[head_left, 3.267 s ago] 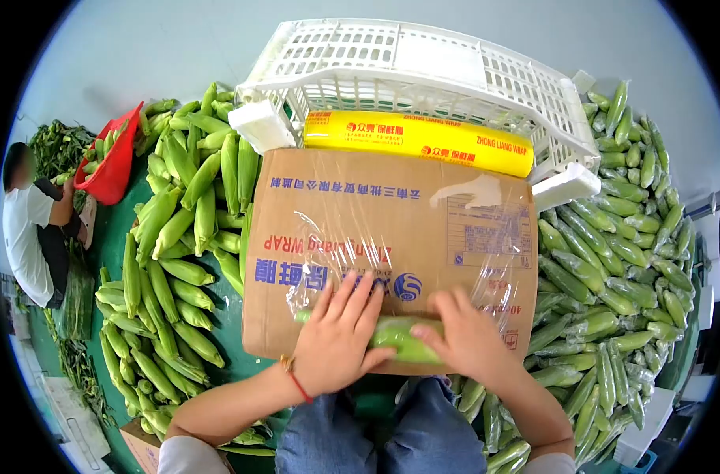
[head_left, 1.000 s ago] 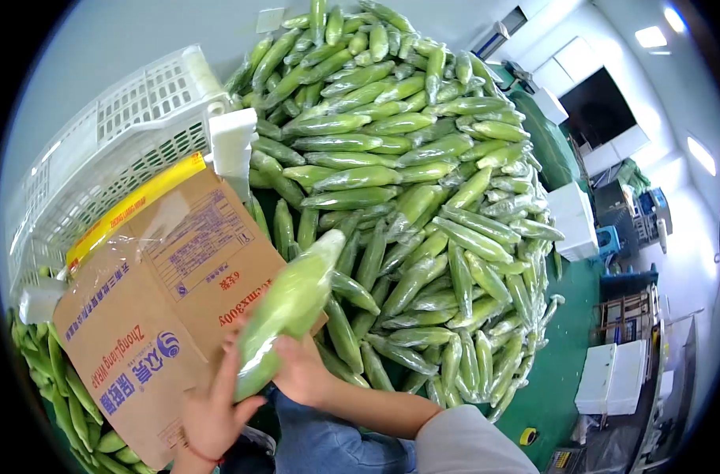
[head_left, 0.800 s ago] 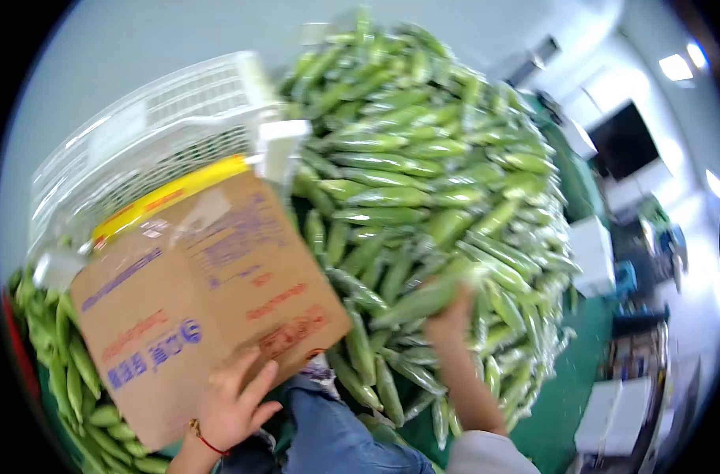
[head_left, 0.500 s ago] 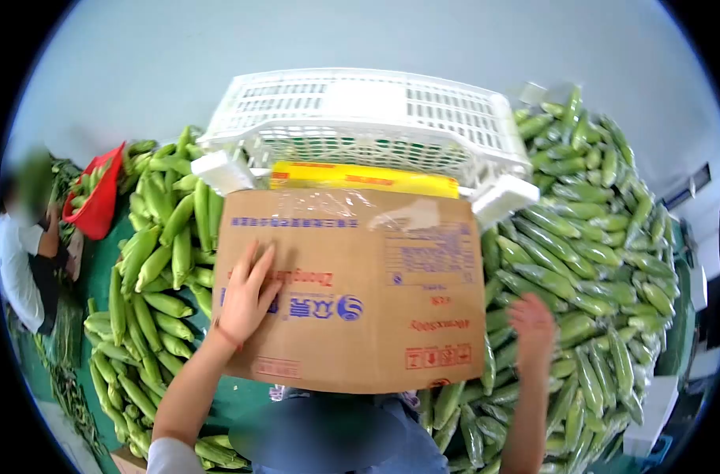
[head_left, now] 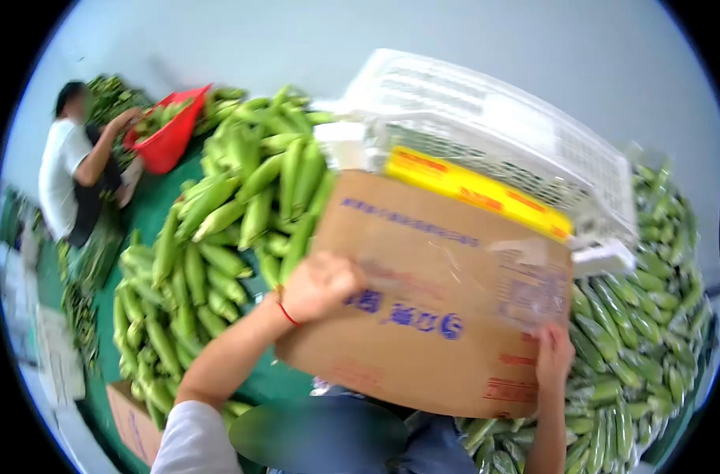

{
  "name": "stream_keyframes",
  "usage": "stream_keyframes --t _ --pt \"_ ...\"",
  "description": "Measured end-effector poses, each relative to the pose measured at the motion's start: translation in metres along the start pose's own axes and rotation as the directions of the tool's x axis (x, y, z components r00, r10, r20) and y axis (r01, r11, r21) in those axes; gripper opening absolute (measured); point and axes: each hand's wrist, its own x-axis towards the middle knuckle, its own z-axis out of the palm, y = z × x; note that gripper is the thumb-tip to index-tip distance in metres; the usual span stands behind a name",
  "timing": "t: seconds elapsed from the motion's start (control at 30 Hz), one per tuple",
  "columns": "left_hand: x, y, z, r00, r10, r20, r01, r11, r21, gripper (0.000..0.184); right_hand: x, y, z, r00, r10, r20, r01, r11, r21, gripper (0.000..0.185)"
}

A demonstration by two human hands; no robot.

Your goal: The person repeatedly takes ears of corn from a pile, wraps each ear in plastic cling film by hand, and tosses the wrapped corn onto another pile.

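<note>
My left hand (head_left: 322, 286) is curled over the left part of the cardboard box (head_left: 423, 355), with a red string at its wrist; whatever its fingers may hold is hidden. At the box's right edge, my right hand (head_left: 553, 353) has its fingers bent together, slightly blurred, and I cannot make out what is between them. Clear film wrinkles on the box just above that hand. A yellow wrap carton (head_left: 478, 192) lies along the box's far edge, in front of a white plastic crate (head_left: 486, 103).
Unwrapped green corn (head_left: 257, 170) is heaped at the left, and film-wrapped corn (head_left: 660, 284) at the right. A person (head_left: 64, 174) sits at the far left by a red container (head_left: 170, 142). Another cardboard box (head_left: 131, 423) stands at the lower left.
The view has turned left. My left hand has gone from spread flat on the box to curled. My right hand has moved from over the wrapped corn to the box's right edge.
</note>
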Motion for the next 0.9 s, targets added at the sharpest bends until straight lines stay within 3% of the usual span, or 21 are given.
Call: stream_keyframes --t 0.03,0.1,0.17,0.23,0.33,0.37,0.4,0.43,0.47,0.5,0.53,0.6,0.67,0.7,0.73,0.77,0.8,0.83,0.87,0.9 --pt "-0.023 0.017 -0.007 0.999 0.035 0.016 -0.036 0.999 0.024 0.01 -0.022 0.001 -0.001 0.999 -0.041 0.014 0.04 0.996 0.076 0.012" --pt "-0.065 0.052 -0.022 0.996 0.027 0.091 -0.024 0.999 -0.029 0.01 -0.066 0.009 -0.008 0.973 -0.192 0.13 0.192 0.981 0.015 0.01" --pt "-0.101 0.09 -0.033 0.997 -0.041 0.064 0.043 0.999 -0.022 0.013 -0.107 0.024 -0.008 0.983 -0.061 0.176 0.052 0.997 0.055 0.009" --pt "-0.14 0.124 -0.024 0.991 -0.134 0.0 0.134 0.99 -0.046 0.013 -0.124 0.007 -0.01 0.909 -0.311 0.277 0.36 0.92 -0.152 0.017" --pt "-0.194 0.132 -0.013 0.961 -0.277 0.013 0.276 0.949 -0.151 0.013 -0.132 -0.013 -0.005 0.915 -0.187 0.356 0.226 0.972 -0.07 0.017" --pt "-0.214 0.128 -0.014 0.948 -0.316 0.04 0.318 0.931 -0.182 0.013 -0.131 -0.009 -0.006 0.893 -0.215 0.395 0.315 0.926 -0.208 0.018" --pt "-0.226 0.11 -0.029 0.855 -0.468 0.222 0.435 0.882 0.181 0.015 -0.127 -0.011 -0.006 0.89 -0.19 0.414 0.288 0.939 -0.189 0.017" --pt "-0.241 0.084 -0.041 0.488 -0.816 0.31 0.667 0.578 0.471 0.024 -0.124 -0.014 -0.007 0.888 -0.164 0.43 0.258 0.951 -0.172 0.017" --pt "-0.279 0.05 -0.039 0.255 -0.963 -0.082 0.855 0.186 0.484 0.04 -0.121 -0.018 -0.006 0.886 -0.132 0.444 0.221 0.963 -0.154 0.017" --pt "-0.326 0.016 -0.042 0.412 -0.82 -0.396 0.797 0.114 0.593 0.057 -0.12 -0.021 -0.006 0.887 -0.109 0.448 0.19 0.972 -0.139 0.017" --pt "-0.35 -0.006 -0.06 0.113 -0.876 -0.469 0.872 -0.138 0.469 0.066 -0.12 -0.025 -0.006 0.889 -0.084 0.451 0.155 0.98 -0.123 0.017" --pt "-0.409 -0.036 -0.067 -0.411 -0.823 -0.392 0.732 -0.554 0.396 0.069 -0.116 -0.03 -0.007 0.887 -0.077 0.454 0.139 0.985 -0.105 0.017" --pt "-0.456 -0.057 -0.062 -0.325 -0.901 -0.286 0.687 -0.433 0.583 0.068 -0.112 -0.034 -0.009 0.876 -0.1 0.471 0.168 0.98 -0.106 0.016" --pt "-0.46 -0.058 -0.068 -0.411 -0.874 -0.259 0.685 -0.483 0.545 0.066 -0.111 -0.038 -0.008 0.872 -0.135 0.47 0.23 0.961 -0.151 0.015" --pt "-0.462 -0.06 -0.072 -0.492 -0.839 -0.231 0.676 -0.536 0.505 0.065 -0.113 -0.038 -0.005 0.889 -0.066 0.454 0.157 0.974 -0.164 0.01" --pt "-0.442 -0.043 -0.083 -0.623 -0.772 -0.13 0.749 -0.636 0.188 0.059 -0.113 -0.039 -0.002 0.905 0.004 0.426 0.081 0.98 -0.18 0.006" --pt "-0.414 -0.021 -0.097 -0.702 -0.712 0.033 0.702 -0.699 -0.134 0.053 -0.112 -0.061 0.005 0.941 -0.028 0.338 0.1 0.976 -0.195 0.005" --pt "-0.41 0.014 -0.095 -0.642 -0.752 0.148 0.569 -0.597 -0.566 0.039 -0.115 -0.04 0.0 0.917 -0.043 0.395 0.157 0.953 -0.26 0.005" --pt "-0.406 0.048 -0.094 -0.569 -0.779 0.261 0.235 -0.459 -0.857 0.027 -0.116 -0.054 0.003 0.932 -0.024 0.363 0.144 0.941 -0.306 0.004" --pt "-0.401 0.084 -0.088 -0.46 -0.848 0.263 0.065 -0.327 -0.943 0.026 -0.114 -0.062 0.003 0.93 -0.014 0.366 0.151 0.925 -0.348 0.004"
